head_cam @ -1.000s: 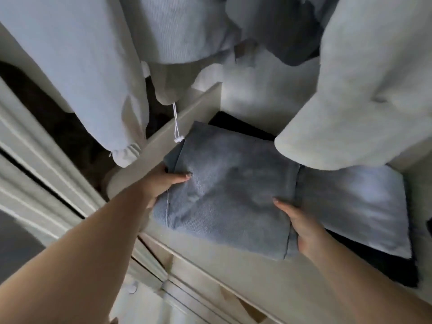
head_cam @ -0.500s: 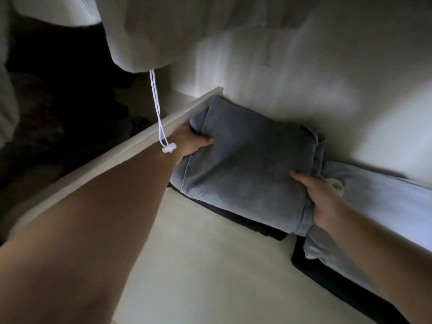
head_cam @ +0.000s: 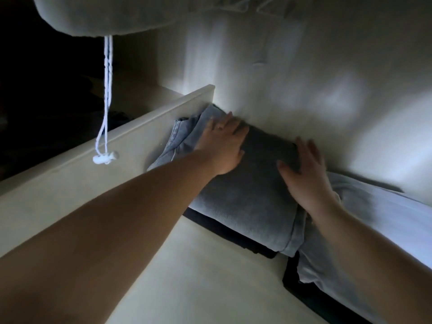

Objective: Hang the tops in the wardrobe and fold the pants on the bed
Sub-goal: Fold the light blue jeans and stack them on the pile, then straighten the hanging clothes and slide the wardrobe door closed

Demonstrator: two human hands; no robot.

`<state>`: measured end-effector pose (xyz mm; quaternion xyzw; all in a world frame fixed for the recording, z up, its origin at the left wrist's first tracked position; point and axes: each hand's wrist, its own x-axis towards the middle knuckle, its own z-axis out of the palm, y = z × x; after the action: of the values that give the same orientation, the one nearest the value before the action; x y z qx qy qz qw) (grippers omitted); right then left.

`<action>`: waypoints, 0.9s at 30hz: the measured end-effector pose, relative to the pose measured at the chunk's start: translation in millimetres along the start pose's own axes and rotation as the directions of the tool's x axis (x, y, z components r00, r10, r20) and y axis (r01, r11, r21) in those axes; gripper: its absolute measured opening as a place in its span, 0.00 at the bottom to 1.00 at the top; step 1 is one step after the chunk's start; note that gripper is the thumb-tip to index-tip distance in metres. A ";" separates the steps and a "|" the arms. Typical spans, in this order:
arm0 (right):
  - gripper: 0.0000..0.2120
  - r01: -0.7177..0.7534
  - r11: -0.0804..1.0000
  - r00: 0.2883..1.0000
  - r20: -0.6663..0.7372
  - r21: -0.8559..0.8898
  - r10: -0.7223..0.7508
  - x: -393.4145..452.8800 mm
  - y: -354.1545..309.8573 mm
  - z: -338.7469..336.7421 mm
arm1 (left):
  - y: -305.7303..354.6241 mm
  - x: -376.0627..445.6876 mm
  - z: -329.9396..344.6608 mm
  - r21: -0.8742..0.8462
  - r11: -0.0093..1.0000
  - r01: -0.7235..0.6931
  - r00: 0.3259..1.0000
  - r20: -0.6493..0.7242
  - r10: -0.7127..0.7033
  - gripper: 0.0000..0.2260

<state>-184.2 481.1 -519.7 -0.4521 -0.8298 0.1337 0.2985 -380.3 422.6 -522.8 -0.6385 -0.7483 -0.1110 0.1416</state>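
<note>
Folded grey-blue pants [head_cam: 245, 195] lie on the wardrobe shelf [head_cam: 198, 277], pushed back against the rear wall and on top of a dark folded garment [head_cam: 233, 235]. My left hand [head_cam: 222, 146] lies flat on the far left part of the pants, fingers straight. My right hand [head_cam: 304, 174] presses flat on the pants' right side, fingers spread and a little blurred. Neither hand grips the cloth.
A pale folded garment [head_cam: 374, 230] lies to the right on another dark piece [head_cam: 304, 286]. A cream divider panel [head_cam: 117, 148] bounds the shelf on the left. A hanging top's hem [head_cam: 105, 15] with a white drawstring [head_cam: 106, 113] dangles at upper left.
The pants have gone deeper onto the shelf, up to the back wall. Both hands let go of the pants' edges and now lie flat on top.
</note>
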 end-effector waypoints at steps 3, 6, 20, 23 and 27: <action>0.33 0.198 0.899 0.957 0.274 -0.391 -0.092 23.7 -5.5 31.3 | 2.0 3.1 22.4 0.046 0.996 0.070 0.976 0.202 -0.078 0.28; 0.35 0.190 0.866 0.923 0.385 -0.463 0.003 19.1 13.6 58.6 | -18.7 -4.6 39.4 0.092 0.980 0.177 0.948 0.251 -0.195 0.32; 0.40 0.155 0.915 0.895 0.445 -0.372 0.029 -41.1 -2.3 59.5 | -22.1 -47.9 33.0 -0.001 0.937 0.349 0.881 0.342 -0.328 0.34; 0.38 0.107 0.925 0.898 0.435 -0.364 0.067 -43.0 4.7 55.7 | -26.3 -46.9 33.3 0.011 0.918 0.396 0.853 0.367 -0.372 0.34; 0.35 0.115 0.907 0.891 0.446 -0.405 0.086 -41.6 -4.5 42.2 | -9.6 -52.4 20.0 0.026 0.911 0.412 0.852 0.344 -0.395 0.31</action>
<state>-196.1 446.1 -566.2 -0.4554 -0.8888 0.0510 -0.0070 -383.6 379.5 -559.9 -0.4800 -0.8756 -0.0439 -0.0323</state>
